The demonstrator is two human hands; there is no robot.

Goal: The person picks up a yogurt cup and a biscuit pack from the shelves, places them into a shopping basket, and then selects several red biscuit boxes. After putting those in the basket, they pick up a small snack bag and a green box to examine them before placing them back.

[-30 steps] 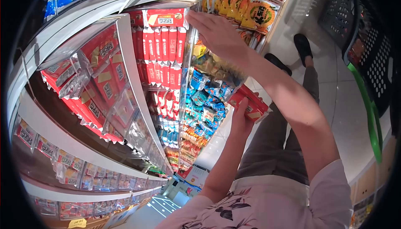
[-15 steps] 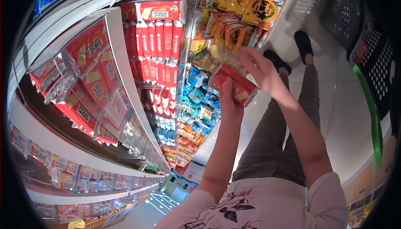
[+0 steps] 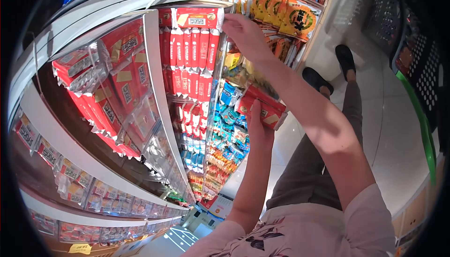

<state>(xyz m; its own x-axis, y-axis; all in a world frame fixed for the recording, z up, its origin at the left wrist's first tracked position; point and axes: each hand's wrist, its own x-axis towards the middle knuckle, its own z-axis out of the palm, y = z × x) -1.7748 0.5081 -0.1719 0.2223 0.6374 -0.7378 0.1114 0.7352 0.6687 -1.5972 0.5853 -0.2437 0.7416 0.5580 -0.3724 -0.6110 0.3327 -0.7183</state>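
Note:
My left hand is closed round red packets with silver ends, held low in front of the blue snack bags. Higher up, my right hand reaches over to the shelf, its fingertips at the silver end of a red packet. That packet lies flat on top of a row of upright red packets. Whether the right fingers grip its end is hard to make out.
Clear-fronted bins with red packets fill the left side. Yellow snack bags hang beyond my right arm. A black basket with a green handle is at the right. My feet stand on pale tiles.
My right hand has moved from beside the held packets up and left to the packet on the shelf. My left hand still holds its packets. The shelves have shifted slightly right in view.

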